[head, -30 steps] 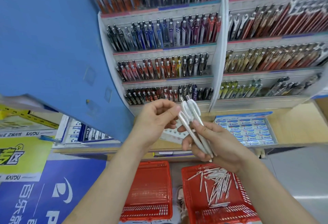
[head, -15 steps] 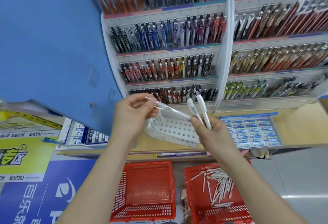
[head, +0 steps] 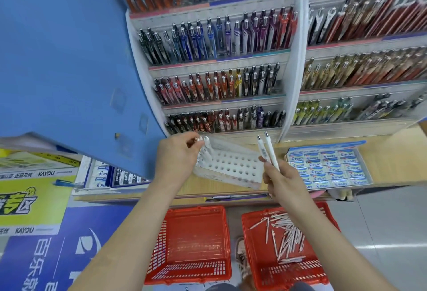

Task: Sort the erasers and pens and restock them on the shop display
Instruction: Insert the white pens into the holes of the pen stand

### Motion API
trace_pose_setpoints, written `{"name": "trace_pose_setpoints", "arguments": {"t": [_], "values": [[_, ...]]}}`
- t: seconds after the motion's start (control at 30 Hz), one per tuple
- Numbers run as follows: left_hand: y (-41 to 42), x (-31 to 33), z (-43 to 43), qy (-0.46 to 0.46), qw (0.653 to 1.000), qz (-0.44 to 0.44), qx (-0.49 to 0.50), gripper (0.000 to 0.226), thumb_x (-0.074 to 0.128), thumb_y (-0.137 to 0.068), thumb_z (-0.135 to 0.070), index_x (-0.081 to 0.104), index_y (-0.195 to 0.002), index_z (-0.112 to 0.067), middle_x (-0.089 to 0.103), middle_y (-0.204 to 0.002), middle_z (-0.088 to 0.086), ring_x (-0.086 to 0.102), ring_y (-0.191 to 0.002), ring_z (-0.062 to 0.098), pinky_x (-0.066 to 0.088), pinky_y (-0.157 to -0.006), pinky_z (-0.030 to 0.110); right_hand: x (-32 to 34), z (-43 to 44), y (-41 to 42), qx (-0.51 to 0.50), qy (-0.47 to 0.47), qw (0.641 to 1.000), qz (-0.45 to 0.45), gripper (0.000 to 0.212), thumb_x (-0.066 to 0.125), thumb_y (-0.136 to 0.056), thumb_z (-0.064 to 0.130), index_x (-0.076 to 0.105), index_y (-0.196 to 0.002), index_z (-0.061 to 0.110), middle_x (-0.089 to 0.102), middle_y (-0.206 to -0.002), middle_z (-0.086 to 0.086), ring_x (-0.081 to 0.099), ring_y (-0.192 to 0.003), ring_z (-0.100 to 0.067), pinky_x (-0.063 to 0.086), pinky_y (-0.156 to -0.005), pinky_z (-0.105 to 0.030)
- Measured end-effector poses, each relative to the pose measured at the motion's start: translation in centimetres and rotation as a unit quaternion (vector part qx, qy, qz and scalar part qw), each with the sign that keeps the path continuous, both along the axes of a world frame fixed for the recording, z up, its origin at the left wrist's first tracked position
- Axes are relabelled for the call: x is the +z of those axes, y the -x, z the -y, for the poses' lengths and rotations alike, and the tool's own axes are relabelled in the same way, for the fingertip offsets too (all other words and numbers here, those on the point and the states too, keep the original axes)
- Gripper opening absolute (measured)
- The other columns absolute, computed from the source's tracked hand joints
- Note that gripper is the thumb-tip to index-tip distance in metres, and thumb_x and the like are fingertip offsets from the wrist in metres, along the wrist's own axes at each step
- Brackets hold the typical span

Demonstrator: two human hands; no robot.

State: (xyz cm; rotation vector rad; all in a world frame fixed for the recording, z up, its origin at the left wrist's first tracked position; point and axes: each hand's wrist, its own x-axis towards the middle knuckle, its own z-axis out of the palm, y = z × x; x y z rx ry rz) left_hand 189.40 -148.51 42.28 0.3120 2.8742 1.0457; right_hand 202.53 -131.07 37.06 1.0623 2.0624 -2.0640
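My right hand grips two white pens, their tips pointing up toward the shelves. My left hand pinches a white pen at the left end of a white perforated pen holder that lies tilted on the wooden shelf; one more pen stands beside it. Several white pens lie loose in the right red basket. A tray of blue-and-white Pilot erasers sits on the shelf to the right.
An empty red basket stands on the floor to the left of the pen basket. Tiered racks of coloured pens rise behind the shelf. A blue panel juts out at left, with boxed goods under it.
My left hand carried one pen from the right hand's bunch leftward and down to the holder's left end. My right hand keeps two pens and stayed near the holder's right end.
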Motion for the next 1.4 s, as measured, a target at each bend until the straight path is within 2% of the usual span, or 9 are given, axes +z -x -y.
{"name": "trace_pose_setpoints", "arguments": {"t": [0.13,0.27,0.43,0.77,0.9,1.03,1.17,1.27,1.4], "values": [[0.1,-0.5,0.0,0.015,1.0,-0.015,-0.019,0.013,0.069,-0.083,-0.023,0.076,-0.092,-0.017,0.07,-0.081,0.002,0.064,-0.075,0.018,0.053,-0.076,0.035,-0.4,-0.1,0.1,-0.018,0.031,0.999,0.007,0.036,0.048,-0.095,0.028,0.057,-0.095,-0.007,0.044,-0.067,-0.01,0.033,-0.047,-0.013,0.026,-0.051,-0.031],[0.4,-0.6,0.0,0.073,0.994,-0.034,-0.07,0.016,0.063,-0.089,-0.025,0.075,-0.097,-0.017,0.067,-0.086,0.003,0.06,-0.078,0.016,0.047,-0.074,0.028,-0.4,0.0,0.2,-0.02,0.032,0.999,-0.004,0.033,0.047,-0.094,0.02,0.059,-0.065,0.012,0.05,-0.066,-0.013,0.034,-0.04,-0.007,0.026,-0.048,-0.028],[0.8,-1.3,-0.3,0.082,0.995,-0.032,-0.056,0.016,0.068,-0.085,-0.026,0.075,-0.096,-0.017,0.062,-0.085,0.0,0.057,-0.075,0.014,0.043,-0.07,0.024,-0.3,0.5,0.1,-0.019,0.059,0.998,-0.027,0.015,0.045,-0.099,0.017,0.059,-0.106,0.016,0.059,-0.065,-0.003,0.037,-0.043,-0.012,0.03,-0.042,-0.021],[0.5,-1.4,-0.7,0.157,0.986,-0.026,-0.056,0.022,0.064,-0.085,-0.036,0.072,-0.1,-0.021,0.05,-0.085,-0.006,0.054,-0.075,0.015,0.044,-0.066,0.029,0.6,0.1,-0.5,0.008,0.128,0.991,-0.036,0.018,0.052,-0.097,0.023,0.066,-0.104,0.014,0.063,-0.07,-0.001,0.043,-0.05,-0.013,0.032,-0.053,-0.026],[-0.9,0.9,-1.3,-0.014,0.999,0.023,-0.036,0.022,0.063,-0.088,-0.032,0.069,-0.107,-0.023,0.065,-0.085,-0.01,0.059,-0.076,0.011,0.051,-0.073,0.032,1.8,-0.7,-0.7,0.054,0.162,0.983,-0.069,0.02,0.053,-0.095,0.024,0.066,-0.102,0.01,0.066,-0.077,-0.007,0.034,-0.045,-0.015,0.028,-0.044,-0.021],[-2.9,3.0,-3.1,-0.206,0.947,0.23,-0.088,0.013,0.064,-0.088,-0.018,0.07,-0.099,-0.021,0.069,-0.079,-0.001,0.064,-0.065,0.01,0.056,-0.066,0.027,3.2,-1.1,-0.3,0.127,0.201,0.968,-0.079,0.032,0.056,-0.086,0.03,0.064,-0.101,0.003,0.066,-0.074,-0.01,0.027,-0.04,-0.011,0.016,-0.041,-0.021],[-3.3,3.5,-3.0,-0.267,0.92,0.284,-0.046,0.009,0.069,-0.083,-0.007,0.07,-0.091,-0.01,0.071,-0.07,0.006,0.068,-0.063,0.015,0.056,-0.062,0.024,3.8,-1.3,-0.4,0.151,0.196,0.966,-0.078,0.027,0.055,-0.088,0.029,0.066,-0.098,0.006,0.064,-0.071,-0.008,0.022,-0.044,-0.012,0.01,-0.046,-0.028],[-3.3,4.0,-2.4,-0.287,0.914,0.286,-0.036,0.011,0.069,-0.08,-0.001,0.071,-0.088,-0.008,0.072,-0.069,0.01,0.069,-0.063,0.017,0.056,-0.061,0.023,3.8,-1.1,-0.5,0.132,0.192,0.97,-0.072,0.021,0.056,-0.089,0.03,0.067,-0.089,0.012,0.06,-0.068,-0.008,0.022,-0.043,-0.011,0.011,-0.044,-0.026],[-1.8,4.7,-1.3,-0.289,0.941,0.173,0.029,0.016,0.068,-0.081,0.001,0.072,-0.081,-0.014,0.071,-0.065,0.003,0.066,-0.06,0.015,0.055,-0.061,0.023,2.8,-1.2,-0.3,0.006,0.124,0.992,-0.016,0.037,0.048,-0.095,0.042,0.069,-0.091,0.012,0.055,-0.058,-0.006,0.026,-0.036,-0.009,0.018,-0.037,-0.019]]}}
